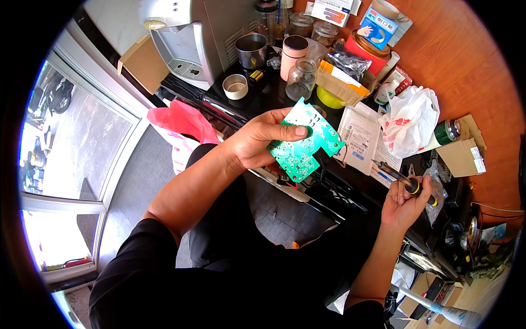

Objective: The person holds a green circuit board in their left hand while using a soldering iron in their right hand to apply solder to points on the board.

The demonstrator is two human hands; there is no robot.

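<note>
My left hand (262,138) grips a green circuit board (307,143), thumb on top and the fingers mostly hidden beneath. The board is tilted, its solder side and a notched edge facing up, and it is held above the front edge of the black table. Thin wires show at its right and lower edges. Further right, my right hand (404,203) is closed around a soldering iron (412,185) with a black-and-yellow handle. Its dark metal shaft points up and left toward the papers, apart from the board.
On the black table stand a glass jar (301,79), a pink tumbler (293,57), a metal pot (252,50) and a small cup (235,87). A white plastic bag (411,122) and cardboard box (461,149) lie right. A water dispenser (189,44) is at far left; a red bag (185,125) hangs below.
</note>
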